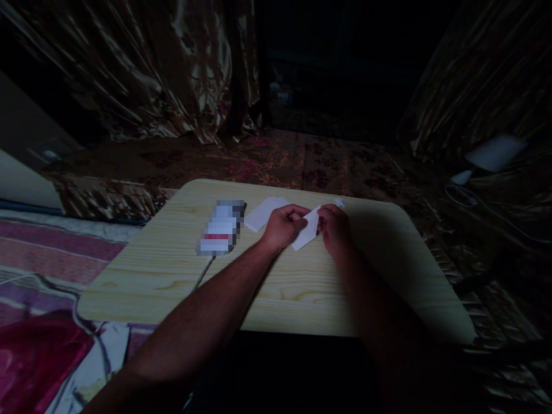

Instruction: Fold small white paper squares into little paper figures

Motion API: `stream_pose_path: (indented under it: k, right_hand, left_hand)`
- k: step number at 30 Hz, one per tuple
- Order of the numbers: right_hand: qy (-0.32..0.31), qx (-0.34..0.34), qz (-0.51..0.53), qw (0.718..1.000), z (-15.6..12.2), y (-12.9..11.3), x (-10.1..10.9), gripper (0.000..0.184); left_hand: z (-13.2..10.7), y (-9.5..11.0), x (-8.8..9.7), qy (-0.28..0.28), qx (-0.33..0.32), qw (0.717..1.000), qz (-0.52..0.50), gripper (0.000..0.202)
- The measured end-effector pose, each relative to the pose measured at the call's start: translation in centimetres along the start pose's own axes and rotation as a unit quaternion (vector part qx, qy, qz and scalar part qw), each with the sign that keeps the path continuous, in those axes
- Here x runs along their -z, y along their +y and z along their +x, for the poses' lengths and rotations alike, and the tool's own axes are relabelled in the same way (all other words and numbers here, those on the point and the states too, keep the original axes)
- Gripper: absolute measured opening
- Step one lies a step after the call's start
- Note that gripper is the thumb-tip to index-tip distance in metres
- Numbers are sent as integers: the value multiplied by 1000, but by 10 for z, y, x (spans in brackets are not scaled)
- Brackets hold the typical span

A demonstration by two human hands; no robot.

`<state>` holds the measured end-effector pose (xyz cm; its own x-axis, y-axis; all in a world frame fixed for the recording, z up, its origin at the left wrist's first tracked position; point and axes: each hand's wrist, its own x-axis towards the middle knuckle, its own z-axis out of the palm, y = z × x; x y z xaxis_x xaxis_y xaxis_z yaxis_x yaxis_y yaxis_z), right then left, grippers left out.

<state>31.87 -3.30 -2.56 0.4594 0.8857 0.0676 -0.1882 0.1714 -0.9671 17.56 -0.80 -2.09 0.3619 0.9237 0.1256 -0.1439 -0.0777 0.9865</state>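
Observation:
Both of my hands meet over the middle of a small light wooden table point(172, 270). My left hand point(282, 225) and my right hand point(334, 229) are closed on the two sides of a white folded piece of paper point(307, 233), held just above the tabletop. A small stack of white paper sheets point(263, 214) lies flat on the table just left of my left hand. A tiny white scrap point(338, 202) lies beyond my right hand.
A blurred-out rectangular object point(221, 227) with a cable point(202, 276) lies on the table's left part. Patterned cloth covers the floor around the table; shiny curtains hang behind. A white object point(495, 152) with a cord lies at the far right. The room is dim.

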Motion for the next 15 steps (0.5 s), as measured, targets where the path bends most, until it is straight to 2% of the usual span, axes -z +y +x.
stream_pose_path:
  k: [3,6,10,12,15]
  right_hand:
    - [33,-1,42,999,3,-8,3,6]
    - [45,-14,60,997,5,-14,6,12]
    - [-79,-81,45,993,1,-11,5,20]
    - [-124,-94,7,988,-2,-6,3,17]
    - [-100,-77,-34,991,-5,-2,-1,11]
  left_hand:
    - [0,-1,0,-19,13,1000,10,29]
    - [0,-2,1,0,15,1000,5,29]
    - [2,-2,2,43,-1,999,-23,28]
    - [2,-1,2,57,-15,998,-26,28]
    - [2,2,2,58,-19,998,-23,27]
